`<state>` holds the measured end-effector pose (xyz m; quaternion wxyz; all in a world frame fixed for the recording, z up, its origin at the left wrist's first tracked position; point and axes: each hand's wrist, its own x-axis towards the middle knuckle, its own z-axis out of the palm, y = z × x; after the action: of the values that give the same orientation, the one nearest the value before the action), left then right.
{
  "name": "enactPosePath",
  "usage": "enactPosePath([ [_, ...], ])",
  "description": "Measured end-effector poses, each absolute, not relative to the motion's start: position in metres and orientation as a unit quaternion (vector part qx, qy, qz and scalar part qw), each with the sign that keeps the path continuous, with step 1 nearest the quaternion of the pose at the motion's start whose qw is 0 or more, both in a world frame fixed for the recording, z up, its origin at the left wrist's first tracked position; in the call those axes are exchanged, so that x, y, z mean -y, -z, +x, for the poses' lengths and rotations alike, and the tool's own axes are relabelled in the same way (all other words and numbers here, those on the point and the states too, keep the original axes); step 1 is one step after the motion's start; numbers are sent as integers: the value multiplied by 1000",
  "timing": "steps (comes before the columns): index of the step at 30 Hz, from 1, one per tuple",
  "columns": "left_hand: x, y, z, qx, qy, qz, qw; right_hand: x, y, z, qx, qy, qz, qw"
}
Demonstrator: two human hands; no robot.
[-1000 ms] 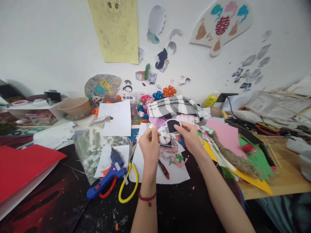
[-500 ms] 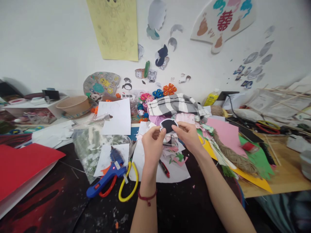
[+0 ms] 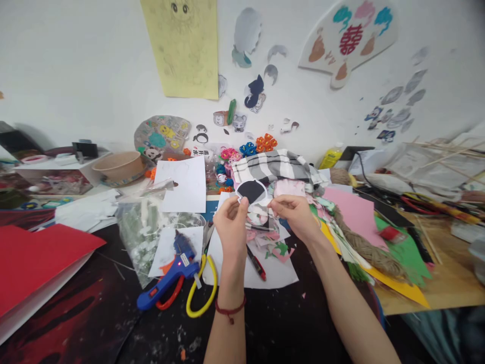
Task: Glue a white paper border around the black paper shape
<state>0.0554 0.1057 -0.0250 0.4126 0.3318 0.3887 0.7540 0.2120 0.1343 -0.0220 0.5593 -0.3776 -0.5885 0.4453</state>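
Between thumb and fingers, my left hand (image 3: 232, 222) pinches a small white-edged cutout (image 3: 252, 191) with a black patch, raised above the paper scraps. My right hand (image 3: 293, 215) is closed in a pinch close to the cutout's lower right edge. What lies between those fingertips is too small to tell. Below the hands, fabric and paper scraps (image 3: 261, 220) lie on a white sheet (image 3: 242, 275), along with a red and black pen (image 3: 256, 264). A blue glue gun (image 3: 166, 283) with a lit red light rests left of my left hand, beside yellow-handled scissors (image 3: 202, 285).
Checked black-and-white fabric (image 3: 278, 164) is heaped behind the hands. A red folder (image 3: 41, 263) lies at left, near a clear plastic bag (image 3: 138, 242). Twine (image 3: 364, 247) and coloured paper (image 3: 352, 207) spread at right. Paper cutouts and a yellow drawing (image 3: 185, 50) hang on the wall.
The cutout has shifted slightly left and tilted up with my left hand. My right thumb has slid off its black face to the lower right edge. The view has tilted slightly.
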Motion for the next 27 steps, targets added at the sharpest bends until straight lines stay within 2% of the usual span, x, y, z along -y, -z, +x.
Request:
enactPosePath([
  [7,-103,22,51,-365,-765,280,451,-154,25,234,498,-392,-351,690],
  [16,-101,18,53,-347,-755,298,470,-130,24,197,610,-360,-352,612],
  [27,-100,18,55,-353,-740,322,474,-126,21,195,621,-340,-360,608],
])
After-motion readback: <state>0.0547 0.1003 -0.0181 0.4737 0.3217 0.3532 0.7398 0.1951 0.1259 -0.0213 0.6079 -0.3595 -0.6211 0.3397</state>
